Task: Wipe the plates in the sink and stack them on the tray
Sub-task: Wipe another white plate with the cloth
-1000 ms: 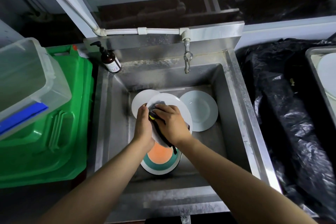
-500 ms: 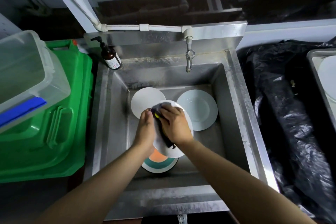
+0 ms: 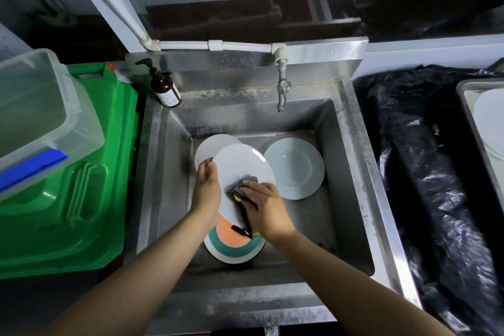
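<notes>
Head view: left hand grips the white plate by its left rim, tilted above the sink. Right hand is closed on a dark cloth, pressing it on the plate face. Three more plates lie below. Tray far right, one plate on it.

Risk: one-edge hold; hard wiping could lever the plate free onto the striped plate beneath.

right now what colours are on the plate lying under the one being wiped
The lower plate shows an orange centre, a teal band and a white rim, seen in the head view.
</notes>
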A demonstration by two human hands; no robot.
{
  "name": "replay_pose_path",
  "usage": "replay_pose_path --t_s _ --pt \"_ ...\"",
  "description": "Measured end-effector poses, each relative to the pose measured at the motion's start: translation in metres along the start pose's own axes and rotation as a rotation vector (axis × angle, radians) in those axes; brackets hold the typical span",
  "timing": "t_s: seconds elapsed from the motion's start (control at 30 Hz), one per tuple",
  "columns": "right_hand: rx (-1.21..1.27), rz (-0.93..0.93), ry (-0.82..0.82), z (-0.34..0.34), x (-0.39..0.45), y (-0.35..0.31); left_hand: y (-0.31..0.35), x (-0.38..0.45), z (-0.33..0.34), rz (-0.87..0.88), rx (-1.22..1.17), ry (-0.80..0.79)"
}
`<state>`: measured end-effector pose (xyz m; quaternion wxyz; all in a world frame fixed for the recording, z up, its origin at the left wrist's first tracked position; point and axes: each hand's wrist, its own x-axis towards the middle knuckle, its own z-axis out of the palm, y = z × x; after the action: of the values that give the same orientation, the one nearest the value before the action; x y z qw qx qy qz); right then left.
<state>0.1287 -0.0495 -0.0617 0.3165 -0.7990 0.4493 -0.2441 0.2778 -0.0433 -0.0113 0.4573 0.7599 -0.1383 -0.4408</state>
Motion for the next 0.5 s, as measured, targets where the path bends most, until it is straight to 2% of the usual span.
replay_pose_path --t_s 0.13,0.23,0.37,0.5 --pt "-0.001 0.032 0.127 -0.019 0.046 -0.003 -0.01 -0.019 0.008 -0.034 0.001 -0.041" --pt "-0.016 0.088 0.062 -0.014 0.049 0.0 -0.003 -0.017 0.009 -0.037 -0.005 -0.004" --pt "-0.028 0.054 -0.01 -0.004 0.002 0.004 0.005 0.011 0.003 0.002 -0.009 0.085" --pt "0.013 0.047 -0.062 -0.004 -0.025 0.008 -0.001 0.017 -0.003 0.008 0.014 0.058"
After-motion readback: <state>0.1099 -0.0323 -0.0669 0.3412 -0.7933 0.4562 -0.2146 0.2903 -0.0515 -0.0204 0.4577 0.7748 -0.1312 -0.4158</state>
